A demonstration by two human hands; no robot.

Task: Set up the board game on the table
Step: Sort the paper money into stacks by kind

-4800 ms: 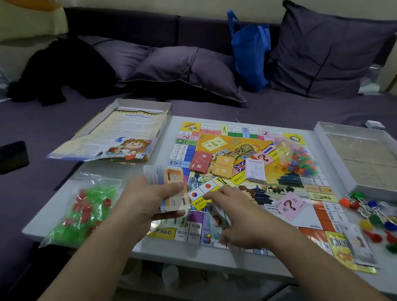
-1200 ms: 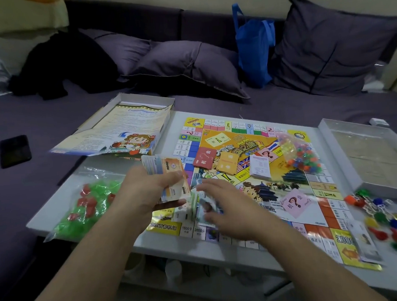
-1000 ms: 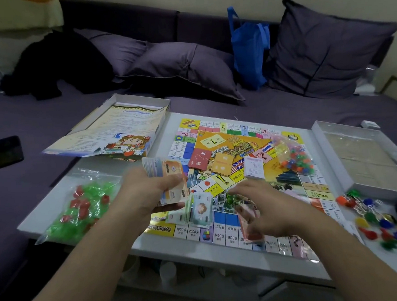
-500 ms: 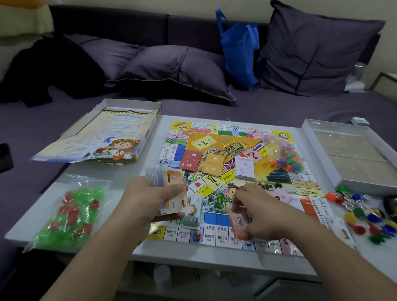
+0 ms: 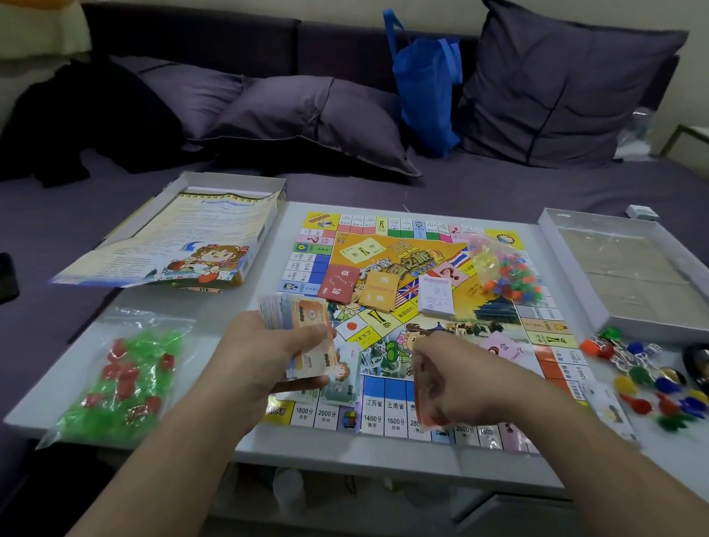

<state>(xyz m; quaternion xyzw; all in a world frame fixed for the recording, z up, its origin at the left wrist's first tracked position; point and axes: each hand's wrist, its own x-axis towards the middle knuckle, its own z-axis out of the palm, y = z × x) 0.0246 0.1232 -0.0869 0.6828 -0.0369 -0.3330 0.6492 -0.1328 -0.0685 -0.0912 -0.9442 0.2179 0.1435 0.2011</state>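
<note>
While the left hand [image 5: 263,357] grips banknotes [image 5: 303,333], the right hand [image 5: 467,381] pinches one note [image 5: 423,409].

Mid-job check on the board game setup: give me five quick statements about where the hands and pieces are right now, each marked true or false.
1. The left hand holds a stack of play money. True.
2. The right hand is empty and flat on the board. False: its fingers are curled round a reddish note over the board.
3. The bag of green and red pieces lies on the table, left of the board. True.
4. The bag of small coloured pieces sits in the box tray. False: it lies on the board; the tray is to the right.
5. The white card deck lies on the board. True.
</note>
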